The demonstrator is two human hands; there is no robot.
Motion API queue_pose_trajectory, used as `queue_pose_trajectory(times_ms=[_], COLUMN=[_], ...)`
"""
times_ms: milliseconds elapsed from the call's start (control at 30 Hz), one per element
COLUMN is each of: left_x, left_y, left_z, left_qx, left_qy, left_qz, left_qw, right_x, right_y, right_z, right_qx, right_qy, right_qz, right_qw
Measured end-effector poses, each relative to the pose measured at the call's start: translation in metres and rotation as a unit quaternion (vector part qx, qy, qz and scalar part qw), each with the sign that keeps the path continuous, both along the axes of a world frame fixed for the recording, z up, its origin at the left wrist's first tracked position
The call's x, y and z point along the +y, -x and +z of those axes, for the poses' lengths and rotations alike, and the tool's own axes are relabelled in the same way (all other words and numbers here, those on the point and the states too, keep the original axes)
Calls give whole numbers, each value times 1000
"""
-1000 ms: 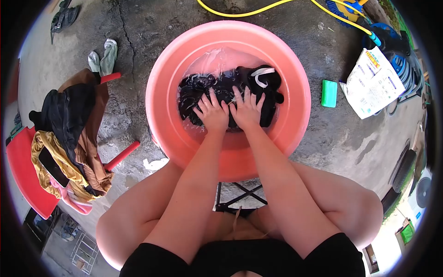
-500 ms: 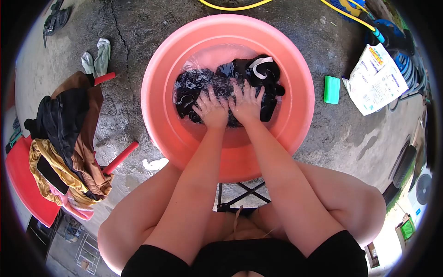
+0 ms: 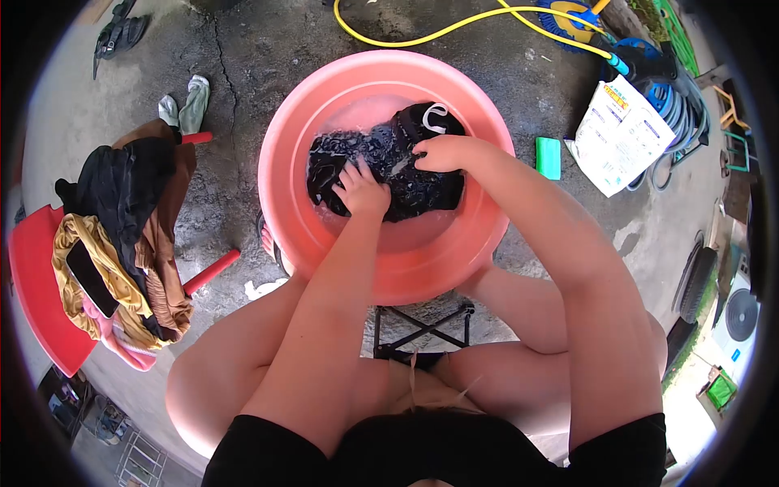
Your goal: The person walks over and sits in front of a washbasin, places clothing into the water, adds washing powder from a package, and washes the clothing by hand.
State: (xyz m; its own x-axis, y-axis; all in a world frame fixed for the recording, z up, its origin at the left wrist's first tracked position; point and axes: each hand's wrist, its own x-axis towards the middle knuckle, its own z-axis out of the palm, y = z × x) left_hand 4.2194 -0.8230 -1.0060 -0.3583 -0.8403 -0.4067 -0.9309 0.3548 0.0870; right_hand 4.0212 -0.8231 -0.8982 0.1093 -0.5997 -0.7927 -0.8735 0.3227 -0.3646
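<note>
A pink plastic basin (image 3: 280, 227) holds water and a soaked black garment (image 3: 438, 191) with a curved white strip on it. My left hand (image 3: 363, 192) lies open on the garment's left part, fingers spread at the water's surface. On the garment's right part, below the white strip, my right hand (image 3: 442, 154) is closed, its fingers curled down onto the cloth. Its fingertips are partly hidden against the dark fabric.
To the left, a red chair (image 3: 49, 292) bears piled clothes (image 3: 130, 187) and a phone (image 3: 91, 280). A green soap bar (image 3: 548, 157), white printed bag (image 3: 623, 134) and yellow hose (image 3: 454, 36) lie beyond the basin. Light socks (image 3: 193, 105) hang at the left.
My right hand has gone from lying spread beside the left to gripping the garment farther right, elbow swung outward. My left hand stays spread on the cloth. The view has shifted slightly.
</note>
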Motion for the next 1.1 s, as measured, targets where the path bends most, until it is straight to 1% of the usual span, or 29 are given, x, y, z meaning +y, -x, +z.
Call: queue_pose_trajectory(times_ms=[33,67,100,133,167,200,233,267,333,367,400,433,500,567,600,633,733,800,867,900,1000,1067,1100], left_x=[-11,-21,-29,-38,-44,-44,-36,-26,-6,8,23,34,48,54,54,55,50,43,39,36,26,21,21], left_y=[4,5,3,1,-2,-6,-13,-17,-20,-23,-27,-27,-29,-23,-22,-20,-3,12,25,31,40,40,39], left_z=[17,30,33,40,46,50,50,49,59,52,43,41,50,46,40,36,26,22,20,17,7,6,3], left_qx=[-23,-46,-3,18,38,55,121,129,144,170,197,142,86,51,42,31,49,73,106,102,123,131,132], left_qy=[-57,-112,-104,-116,-130,-146,-66,-56,-35,1,34,-8,-70,-113,-126,-141,-151,-171,-183,-181,-197,-211,-207], left_qz=[-6,-14,-1,6,11,16,16,2,-24,-62,-101,-123,-136,-146,-145,-142,-120,-100,-75,-73,-57,-61,-67], left_qw=[998,993,995,993,991,988,990,990,989,983,975,982,985,981,980,979,980,977,975,975,971,967,967], right_x=[3,9,14,27,40,43,46,49,71,84,96,108,131,142,146,143,112,84,61,54,55,71,83], right_y=[7,17,30,42,55,61,66,71,76,78,80,80,77,80,81,83,95,107,116,123,151,193,211], right_z=[34,44,57,81,88,101,114,123,123,115,95,71,41,22,19,24,28,33,36,34,31,28,38], right_qx=[4,43,51,32,49,94,135,175,203,217,181,142,41,50,57,89,197,215,219,221,143,140,175], right_qy=[-33,-4,-23,55,66,11,-45,-101,-72,-59,-101,-144,-92,-32,-7,10,94,120,133,139,220,283,300], right_qz=[-14,73,112,111,53,30,6,-17,-27,-34,-129,-222,-296,-302,-304,-301,-277,-270,-267,-265,-303,-345,-386], right_qw=[999,996,992,992,995,995,990,979,976,974,970,954,950,952,951,949,936,931,929,928,916,884,854])
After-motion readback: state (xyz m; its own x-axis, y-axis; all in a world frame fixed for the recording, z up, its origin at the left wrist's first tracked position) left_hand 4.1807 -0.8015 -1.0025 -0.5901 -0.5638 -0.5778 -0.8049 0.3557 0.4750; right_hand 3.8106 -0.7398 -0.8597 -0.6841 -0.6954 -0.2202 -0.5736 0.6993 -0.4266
